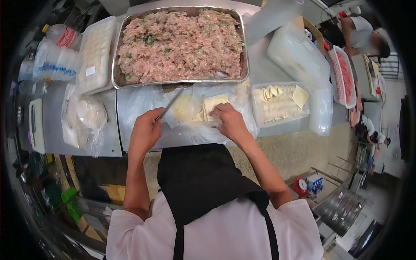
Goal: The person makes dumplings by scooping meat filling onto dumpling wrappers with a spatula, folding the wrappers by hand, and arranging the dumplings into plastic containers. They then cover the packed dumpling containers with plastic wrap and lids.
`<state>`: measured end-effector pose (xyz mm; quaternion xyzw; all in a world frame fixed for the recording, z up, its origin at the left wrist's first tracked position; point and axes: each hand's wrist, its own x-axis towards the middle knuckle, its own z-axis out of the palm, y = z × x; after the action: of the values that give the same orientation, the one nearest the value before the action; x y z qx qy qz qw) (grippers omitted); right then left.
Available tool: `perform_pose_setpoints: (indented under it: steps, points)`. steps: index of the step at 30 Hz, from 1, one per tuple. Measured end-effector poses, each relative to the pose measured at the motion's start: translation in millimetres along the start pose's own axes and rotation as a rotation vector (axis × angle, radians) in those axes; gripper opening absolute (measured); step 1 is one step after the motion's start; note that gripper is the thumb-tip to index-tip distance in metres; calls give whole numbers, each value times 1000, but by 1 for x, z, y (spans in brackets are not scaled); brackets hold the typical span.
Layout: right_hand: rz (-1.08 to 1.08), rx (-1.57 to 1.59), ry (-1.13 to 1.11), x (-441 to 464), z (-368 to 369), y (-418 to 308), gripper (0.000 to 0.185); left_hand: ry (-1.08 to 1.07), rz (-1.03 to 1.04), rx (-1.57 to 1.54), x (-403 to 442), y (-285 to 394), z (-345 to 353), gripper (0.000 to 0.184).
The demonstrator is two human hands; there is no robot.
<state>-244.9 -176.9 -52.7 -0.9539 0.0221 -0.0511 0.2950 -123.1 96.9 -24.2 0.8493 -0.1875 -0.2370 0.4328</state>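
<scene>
My left hand is closed around the handle of a flat metal spatula or knife, its blade slanting up and to the right. My right hand has its fingers curled at the right edge of a stack of pale square wrappers, which lies on clear plastic sheeting. Above them is a large metal tray full of minced meat with green bits. To the right, a plastic container holds rows of folded wrappers and one flat wrapper at its corner.
Bagged white dough or wrappers, a scale-like white device, a lidded container and a bottle are at left. Clear lids and a red-and-white basket stand at right. Other people are farther right.
</scene>
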Motion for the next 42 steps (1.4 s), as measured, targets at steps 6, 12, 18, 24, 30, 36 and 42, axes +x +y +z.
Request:
perform_pose_setpoints:
  steps: [6,12,18,24,30,36,42]
  points:
    - [-39,31,-87,11,20,35,14,-1,-98,78,-17,11,18,31]
    - [98,463,-176,17,9,63,10,-13,-234,-175,-14,34,41,33]
    - [264,752,48,13,-19,59,17,44,-84,-124,3,44,53,35]
    - [485,1571,187,-11,-35,65,30,195,314,628,63,91,13,25]
    - [412,2149,231,-21,-44,67,38,2,434,954,142,88,52,11]
    - [415,1986,307,-36,-51,71,52,-72,347,888,158,99,34,10]
    - [468,2104,324,-38,-47,75,56,-192,445,739,163,86,48,14]
